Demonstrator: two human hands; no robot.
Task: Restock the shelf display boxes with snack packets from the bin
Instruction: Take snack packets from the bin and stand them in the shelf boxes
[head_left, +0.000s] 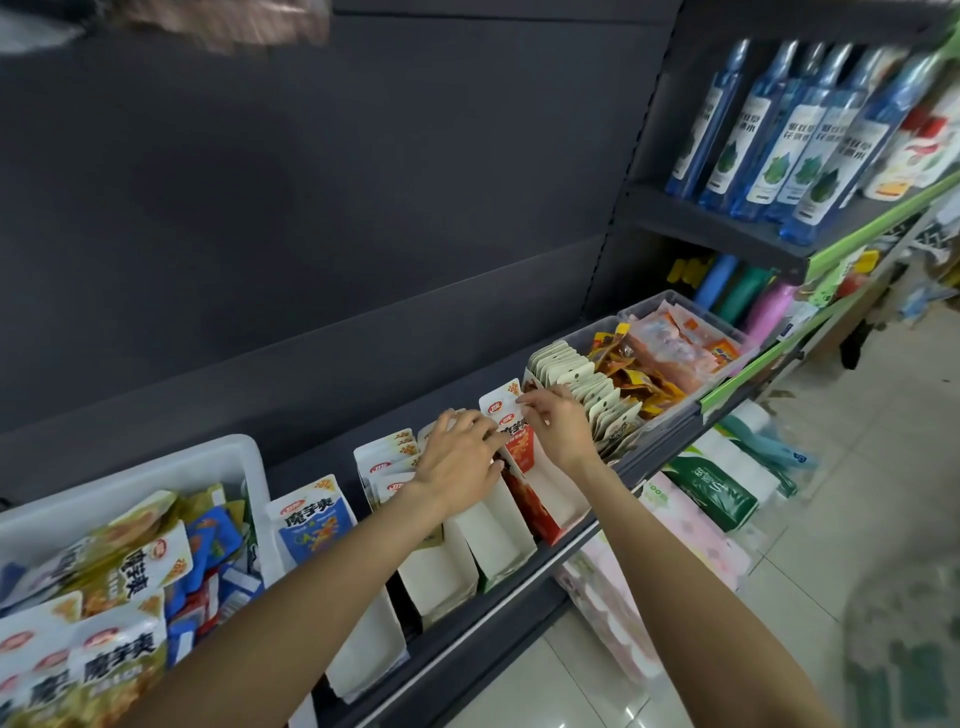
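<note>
obs: person stands at the shelf (519, 564), both arms reaching in to the row of display boxes at mid-frame. right hand (558, 423) has thumb and forefinger closed in a pinch on the top edge of a red packet (514, 431), which stands upright in the red display box (540, 499), right of centre. left hand (460, 462) lies over the neighbouring packets and the box wall just left of it; its fingers (470, 423) are loosely spread and bent, pressing down. cannot tell whether they grip anything underneath.

supply: white bin (130, 483) at lower left of frame, well apart from the working hands, heaped with yellow, blue and red packets. blue display box (317, 525) sits just right of the bin with one packet showing at its back. two white-fronted boxes between it and the red box look largely unfilled toward the front.

judgement, step in hand: seating and squaring the red packet at the back of its box. to do it well: keep the pinch high on the top edge, push the packet back until it stands flat against the one behind, face forward. the left hand should hold the neighbouring row back so it does not topple. risk: cardboard wall may buckle if pressed hard.
</note>
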